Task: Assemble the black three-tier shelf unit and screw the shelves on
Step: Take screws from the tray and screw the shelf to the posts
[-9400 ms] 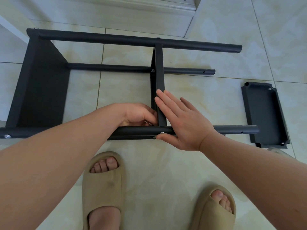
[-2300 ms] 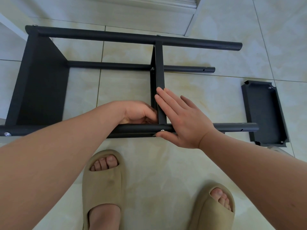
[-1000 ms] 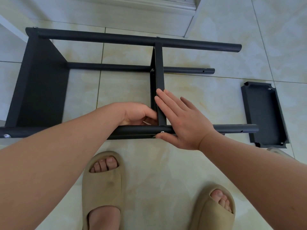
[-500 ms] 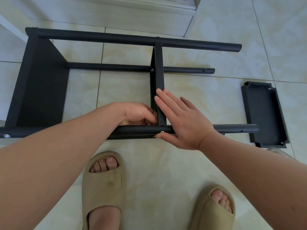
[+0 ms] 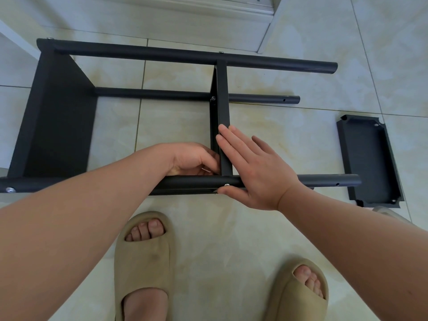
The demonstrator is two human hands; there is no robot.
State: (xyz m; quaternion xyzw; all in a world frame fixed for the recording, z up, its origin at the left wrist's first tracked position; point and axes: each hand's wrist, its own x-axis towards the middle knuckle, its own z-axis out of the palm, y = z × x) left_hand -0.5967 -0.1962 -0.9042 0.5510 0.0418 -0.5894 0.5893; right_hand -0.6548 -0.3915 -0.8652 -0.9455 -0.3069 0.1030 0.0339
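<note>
shelf unit: black, lying on its side on the floor just beyond my feet, with its poles running left to right.
end shelf: fixed across the poles at the left end.
middle shelf: standing on edge between the far and near poles, about midway along.
loose shelf: flat on the floor at the right, beyond the open pole ends and not attached.
near pole: closest to me, with both hands at its joint with the middle shelf.
screw: silver head on the near pole at that joint, touching my right thumb tip.
left hand: fingers curled into the corner left of the middle shelf. A thin silvery glint shows under them, and I cannot tell whether they hold anything.
right hand: open, straight fingers laid flat against the middle shelf's right side, thumb under the near pole.
floor: pale tiles.
sandals: beige, one on each foot, nearest me.
</note>
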